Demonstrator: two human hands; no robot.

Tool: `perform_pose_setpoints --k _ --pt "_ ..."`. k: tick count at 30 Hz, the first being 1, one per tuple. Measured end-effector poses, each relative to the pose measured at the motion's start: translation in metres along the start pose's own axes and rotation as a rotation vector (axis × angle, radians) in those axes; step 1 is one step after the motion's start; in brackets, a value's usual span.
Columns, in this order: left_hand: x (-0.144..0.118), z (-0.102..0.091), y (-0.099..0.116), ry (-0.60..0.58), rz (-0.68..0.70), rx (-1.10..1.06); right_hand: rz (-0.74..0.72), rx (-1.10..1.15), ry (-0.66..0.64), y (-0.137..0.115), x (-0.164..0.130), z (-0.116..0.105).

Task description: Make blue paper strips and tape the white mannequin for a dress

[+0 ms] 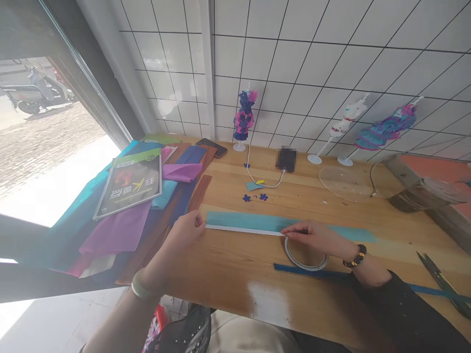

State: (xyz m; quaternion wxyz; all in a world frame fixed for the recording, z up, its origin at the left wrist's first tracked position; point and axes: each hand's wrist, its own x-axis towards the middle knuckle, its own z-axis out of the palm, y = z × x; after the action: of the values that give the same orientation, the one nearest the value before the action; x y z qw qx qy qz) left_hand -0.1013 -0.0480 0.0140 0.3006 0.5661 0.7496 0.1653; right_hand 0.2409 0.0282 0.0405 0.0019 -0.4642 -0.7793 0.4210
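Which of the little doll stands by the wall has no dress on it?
The white mannequin stand, between the two dressed ones. It is bare, while the left stand wears a purple-and-pink dress and the right stand wears a teal-and-pink one.

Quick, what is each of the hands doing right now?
Left hand: pinched shut on the left end of the teal paper strip.
Right hand: fingers pressing the white tape along the strip's edge; tape roll beneath.
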Motion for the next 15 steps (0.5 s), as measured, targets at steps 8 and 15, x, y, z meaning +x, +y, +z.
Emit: perform_pose_setpoints --k 8,15 --pt "-0.013 0.01 0.021 0.198 -0.005 0.516 0.014 0.007 -0.013 -0.001 0.0 0.001" --pt "-0.036 0.033 0.034 0.257 0.384 0.629 -0.007 0.0 0.009 -0.005 -0.002 0.0"
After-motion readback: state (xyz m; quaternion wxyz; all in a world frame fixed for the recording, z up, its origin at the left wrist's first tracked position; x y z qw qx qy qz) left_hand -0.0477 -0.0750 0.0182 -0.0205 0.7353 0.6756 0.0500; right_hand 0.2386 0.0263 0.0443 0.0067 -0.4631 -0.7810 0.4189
